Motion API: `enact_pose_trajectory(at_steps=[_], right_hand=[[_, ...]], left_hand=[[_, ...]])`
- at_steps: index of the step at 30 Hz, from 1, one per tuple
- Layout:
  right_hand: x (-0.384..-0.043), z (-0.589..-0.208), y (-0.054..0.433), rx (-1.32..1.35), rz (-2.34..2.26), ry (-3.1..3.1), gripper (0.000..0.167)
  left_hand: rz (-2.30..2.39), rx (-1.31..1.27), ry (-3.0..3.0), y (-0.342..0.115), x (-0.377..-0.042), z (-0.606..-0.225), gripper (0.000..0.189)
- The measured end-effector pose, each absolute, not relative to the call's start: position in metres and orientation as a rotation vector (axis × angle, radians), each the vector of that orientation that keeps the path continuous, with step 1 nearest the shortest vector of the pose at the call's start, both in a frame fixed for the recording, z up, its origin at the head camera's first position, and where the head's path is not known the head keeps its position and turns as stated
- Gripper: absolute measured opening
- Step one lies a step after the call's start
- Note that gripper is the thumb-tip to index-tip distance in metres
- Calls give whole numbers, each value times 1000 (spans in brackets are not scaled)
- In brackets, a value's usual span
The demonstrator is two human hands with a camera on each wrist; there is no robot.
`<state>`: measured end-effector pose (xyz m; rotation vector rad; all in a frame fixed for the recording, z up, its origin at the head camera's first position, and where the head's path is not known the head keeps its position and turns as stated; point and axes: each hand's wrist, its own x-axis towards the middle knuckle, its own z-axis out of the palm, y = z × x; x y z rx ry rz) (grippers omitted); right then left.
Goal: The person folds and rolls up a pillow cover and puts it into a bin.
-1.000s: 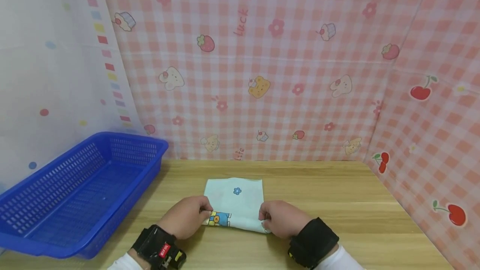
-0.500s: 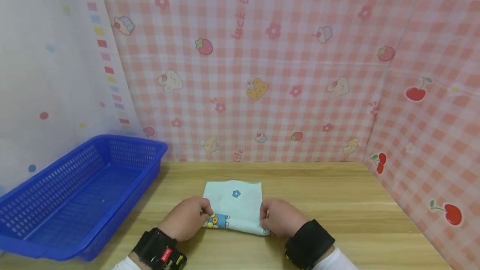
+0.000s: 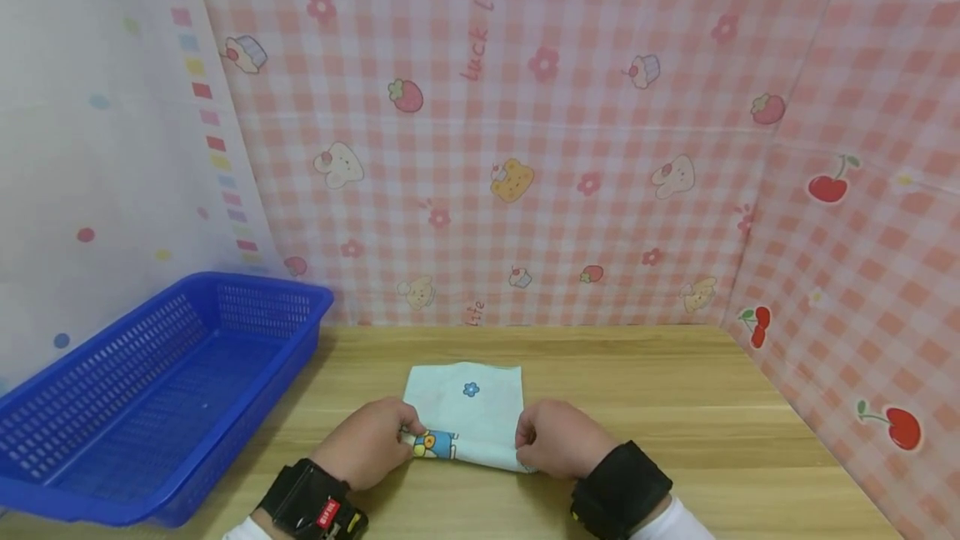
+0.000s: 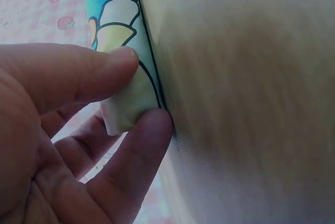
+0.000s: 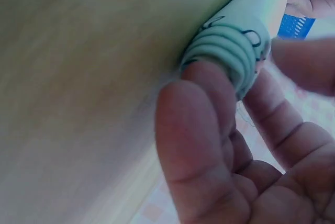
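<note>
A pale mint-green cloth [image 3: 480, 411] with outlined cartoon prints lies on the table near its front, directly before the person. Its far part spreads out as a flat, matte sheet bearing a small blue flower [image 3: 470, 390]; its near edge is wound into a slim tube. From the right wrist, the tube's end shows soft, rounded layers [image 5: 222, 46] nested against one another like ribs. A cartoon figure [image 3: 433, 444] in blue and yellow curves over the left half of the tube.

The left hand [image 3: 371, 440] pinches the tube's left end, thumb on one side and a fingertip on the other, the fabric denting slightly between them. The right hand [image 3: 562, 437] grips the opposite end, fingertips pressed against the coiled layers.

Black wristbands [image 3: 622, 486] wrap both wrists, the left one carrying a shiny red label [image 3: 328, 513], and white sleeves [image 3: 675, 523] show below them.

The table [image 3: 637, 407] has a smooth, light wood-grain surface. Left of the cloth, well apart from it, sits a long blue plastic basket [image 3: 247, 432] with slotted walls. Behind hangs a pink-and-white checked fabric [image 3: 450, 132] with faint creases, meeting a cherry-printed checked sheet [image 3: 847, 273] at the right and a white dotted one [image 3: 75, 148] at the left.
</note>
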<state>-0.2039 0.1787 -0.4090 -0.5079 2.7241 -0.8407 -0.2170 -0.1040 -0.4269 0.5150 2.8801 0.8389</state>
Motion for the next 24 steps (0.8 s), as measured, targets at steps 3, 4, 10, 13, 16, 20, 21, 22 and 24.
enact_pose_trajectory(at_steps=[3, 4, 10, 13, 16, 20, 21, 22, 24], right_hand=[[-203, -408, 178, -520, -828, 2709, 16], [-203, -409, 177, -526, -820, 2710, 17], [-202, -412, 176, -550, -796, 2749, 23], [-203, -414, 177, -597, -764, 2774, 21], [-204, -415, 178, -621, -745, 2773, 19], [-206, -414, 180, -573, -756, 2737, 17], [-206, -414, 180, -557, -759, 2729, 16], [-206, -413, 180, -542, -764, 2721, 16], [-206, -413, 181, -514, -777, 2704, 16]], left_hand=[[831, 517, 2882, -104, -216, -426, 18], [829, 516, 2882, -104, -216, -426, 17], [819, 504, 2878, -104, -217, -426, 16], [817, 518, 2874, -105, -218, -426, 15], [811, 526, 2872, -106, -218, -426, 13], [807, 510, 2851, -107, -219, -426, 12], [810, 505, 2842, -107, -219, -426, 11], [814, 502, 2835, -107, -220, -426, 11], [819, 511, 2826, -107, -220, -426, 10]])
